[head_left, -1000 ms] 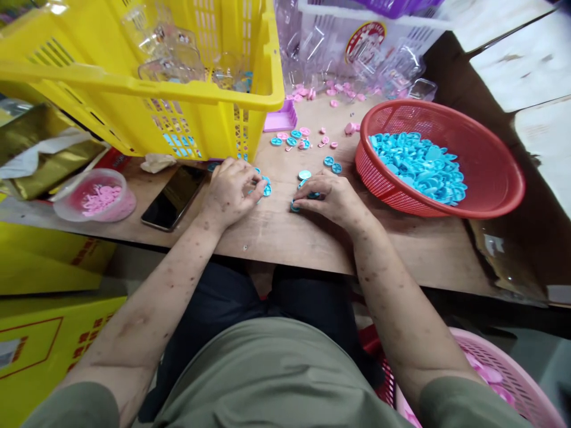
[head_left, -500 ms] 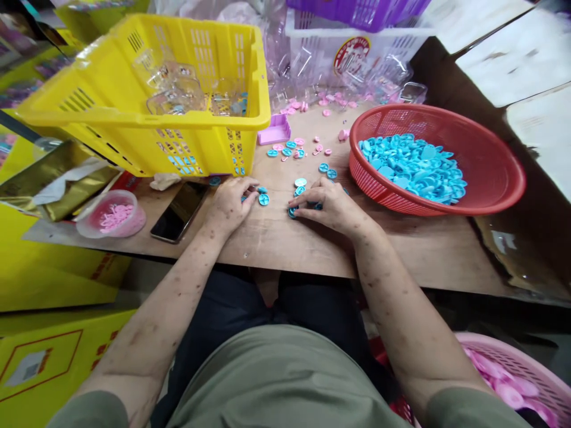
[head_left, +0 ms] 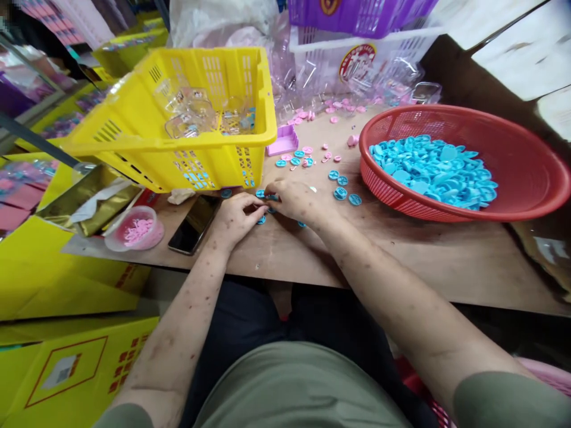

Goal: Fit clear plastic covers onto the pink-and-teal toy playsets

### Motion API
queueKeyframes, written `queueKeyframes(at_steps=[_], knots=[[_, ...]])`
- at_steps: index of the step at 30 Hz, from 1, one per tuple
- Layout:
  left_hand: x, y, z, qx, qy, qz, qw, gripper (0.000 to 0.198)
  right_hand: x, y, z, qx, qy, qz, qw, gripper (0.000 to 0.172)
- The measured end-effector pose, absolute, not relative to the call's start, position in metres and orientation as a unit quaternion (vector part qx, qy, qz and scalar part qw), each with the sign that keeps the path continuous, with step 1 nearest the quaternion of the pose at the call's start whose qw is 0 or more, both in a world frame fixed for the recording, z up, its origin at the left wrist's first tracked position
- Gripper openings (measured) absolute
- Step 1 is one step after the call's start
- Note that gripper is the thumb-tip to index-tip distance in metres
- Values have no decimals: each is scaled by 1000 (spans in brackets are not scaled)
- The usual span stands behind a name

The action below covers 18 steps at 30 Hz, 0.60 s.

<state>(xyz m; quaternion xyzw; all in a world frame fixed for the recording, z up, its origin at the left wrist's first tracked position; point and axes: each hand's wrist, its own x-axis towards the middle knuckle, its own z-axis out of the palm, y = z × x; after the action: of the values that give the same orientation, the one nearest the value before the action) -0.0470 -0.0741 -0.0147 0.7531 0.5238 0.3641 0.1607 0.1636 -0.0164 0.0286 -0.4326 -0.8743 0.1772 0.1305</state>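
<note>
My left hand rests at the table's front, its thumb and fingers closed around small blue round plastic pieces. Against its fingertips, my right hand reaches in with fingers bent down over a blue piece that is mostly covered. Exactly how many pieces each hand grips is hidden. Another blue disc shows just beyond the fingertips. Under the right wrist, one blue piece peeks out. Several blue discs lie to the right of the right hand, and blue and pink ones lie farther back.
A red basket full of blue pieces stands right. A yellow crate with clear plastic cases stands left, a phone and a tub of pink bits before it. A lilac tray and white crate lie behind.
My right hand has moved left to meet the left hand, leaving blue discs lying on the table to its right. The camera view has shifted slightly.
</note>
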Motion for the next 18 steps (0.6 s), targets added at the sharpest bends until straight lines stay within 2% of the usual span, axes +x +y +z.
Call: queueKeyframes(at_steps=[5, 10, 14, 16, 18], knots=[[-50, -73, -19, 696, 540, 388, 270, 19, 158, -10, 18, -426, -877, 172, 141, 42], [-52, -75, -16, 694, 539, 407, 249, 15, 169, -4, 9, -378, -908, 147, 105, 52], [-55, -78, -11, 719, 524, 391, 236, 18, 193, 0, 8, -333, -918, 176, 128, 46], [-58, -77, -10, 750, 509, 355, 230, 19, 205, 4, 9, -332, -907, 197, 166, 39], [-59, -76, -9, 770, 498, 330, 223, 17, 213, 10, 10, -349, -885, 227, 210, 39]])
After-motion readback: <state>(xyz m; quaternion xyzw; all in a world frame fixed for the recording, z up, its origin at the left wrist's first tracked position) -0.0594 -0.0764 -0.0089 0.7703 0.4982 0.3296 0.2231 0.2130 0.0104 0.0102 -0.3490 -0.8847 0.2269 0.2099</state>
